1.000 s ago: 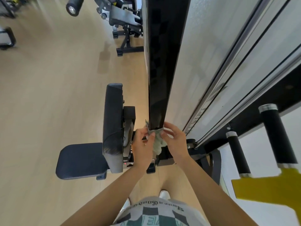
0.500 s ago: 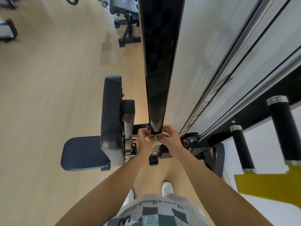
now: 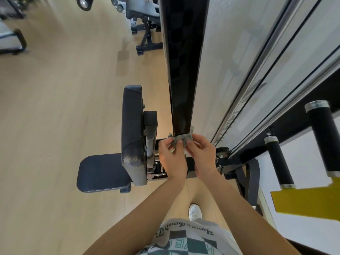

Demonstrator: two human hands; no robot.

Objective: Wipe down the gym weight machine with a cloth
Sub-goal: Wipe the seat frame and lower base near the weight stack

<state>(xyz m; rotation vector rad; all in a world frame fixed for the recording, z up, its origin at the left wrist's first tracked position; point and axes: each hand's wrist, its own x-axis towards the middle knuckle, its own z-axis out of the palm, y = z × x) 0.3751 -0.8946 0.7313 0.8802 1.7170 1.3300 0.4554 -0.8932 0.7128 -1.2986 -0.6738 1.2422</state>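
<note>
Stretching 1 cloth [image 3: 182,138] across 1 upright black column [image 3: 184,70], left hand [image 3: 172,161] and right hand [image 3: 200,155] (fingers curled) pinch it.

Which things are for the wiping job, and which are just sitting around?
For the job:
cloth
black post it wraps
left hand and right hand, both pinching the cloth

Just around:
far bench
black grips
yellow panel

Shirt [image 3: 185,238], 6 o'clock: gothic line, inverted to camera, not reliably legible. Green block letters beneath appear to read "HAVE", partly cut off. Machine panel [image 3: 227,119], 3 o'clock: vertical lettering, too blurred to read.
</note>
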